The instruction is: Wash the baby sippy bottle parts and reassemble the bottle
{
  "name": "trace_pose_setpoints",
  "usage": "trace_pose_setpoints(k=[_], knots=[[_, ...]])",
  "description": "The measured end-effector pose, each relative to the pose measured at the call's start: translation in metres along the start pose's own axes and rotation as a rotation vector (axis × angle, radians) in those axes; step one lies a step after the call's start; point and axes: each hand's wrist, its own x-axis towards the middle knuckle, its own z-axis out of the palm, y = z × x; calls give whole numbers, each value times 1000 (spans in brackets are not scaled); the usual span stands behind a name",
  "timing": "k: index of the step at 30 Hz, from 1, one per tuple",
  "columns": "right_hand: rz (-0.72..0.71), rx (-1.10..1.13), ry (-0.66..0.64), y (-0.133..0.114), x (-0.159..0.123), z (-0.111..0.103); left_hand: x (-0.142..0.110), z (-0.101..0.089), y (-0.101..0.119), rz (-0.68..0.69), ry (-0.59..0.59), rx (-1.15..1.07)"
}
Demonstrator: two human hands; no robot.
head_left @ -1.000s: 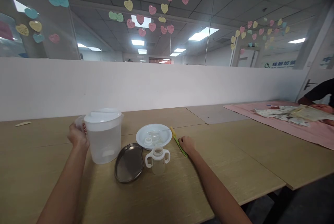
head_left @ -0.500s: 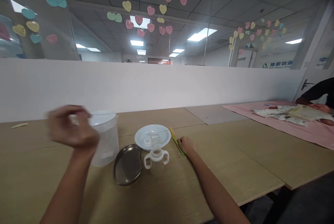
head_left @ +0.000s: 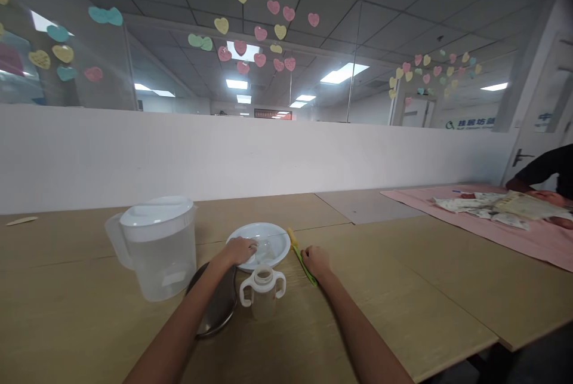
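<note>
My left hand (head_left: pixel 240 250) reaches over the left rim of a white plate (head_left: pixel 283 257), fingers bent down into it. They cover the spot of a small white ring, so what they hold, if anything, is hidden. A small clear piece (head_left: pixel 265 250) lies in the plate beside them. My right hand (head_left: pixel 317 261) rests on the table, fingers curled, against or just beside the green handle of a yellow-headed brush (head_left: pixel 306 267). Between my arms stands a clear bottle with a white two-handled collar (head_left: pixel 263 283), open at the top. Under my left forearm lies a metal kidney dish (head_left: pixel 222 307), partly covered.
A lidded, translucent pitcher (head_left: pixel 163 252) stands left of the dish. A flat pale stick (head_left: pixel 22 221) lies at the far left. On the right, a pink cloth (head_left: pixel 452 220) bears patterned fabric, with a person's dark sleeve (head_left: pixel 544 170) behind. A white wall (head_left: pixel 250 157) closes the back.
My left hand has swung right and down from in front of the pitcher to the plate, now covering the white ring. My right hand stays by the brush. The view has tilted slightly up.
</note>
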Motion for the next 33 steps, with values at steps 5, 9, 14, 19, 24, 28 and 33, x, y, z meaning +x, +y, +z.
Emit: trace_pose_setpoints(k=[5, 9, 14, 19, 24, 28, 33], knots=[[8, -5, -18, -1, 2, 0, 7, 7, -2, 17, -72, 16], [6, -10, -32, -3, 1, -2, 8, 6, -1, -6, -25, -2], [-5, -10, -56, -7, -3, -8, 6, 1, 3, -77, 106, -30], [-29, 1, -85, -9, -6, -12, 3, -15, 10, -108, 246, -90], [8, 26, -73, -9, -5, -14, -3, -39, 17, -96, 406, -215], [105, 76, -36, -2, -1, -16, -6, -52, 23, -89, 558, -577], [212, 163, 89, 12, 6, -29, -5, -59, 35, -99, 570, -857]])
